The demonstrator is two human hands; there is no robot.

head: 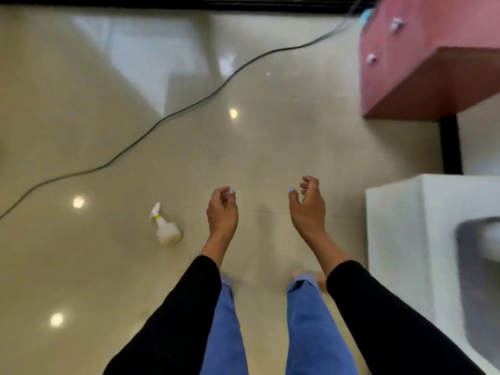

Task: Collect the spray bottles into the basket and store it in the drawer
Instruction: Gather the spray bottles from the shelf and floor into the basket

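Observation:
A pale translucent spray bottle [165,226] with a white trigger head and a yellow collar lies on the glossy beige floor, left of my hands. My left hand [222,212] hovers to the right of the bottle, fingers loosely curled, holding nothing. My right hand [308,209] is held out further right, fingers also curled apart and empty. A reddish drawer unit [422,55] with two small white knobs stands at the upper right. No basket is in view.
A black cable [151,128] snakes across the floor from the upper right to the left edge. A white counter [400,220] with a steel sink [479,266] stands at the right. My legs in blue trousers are below.

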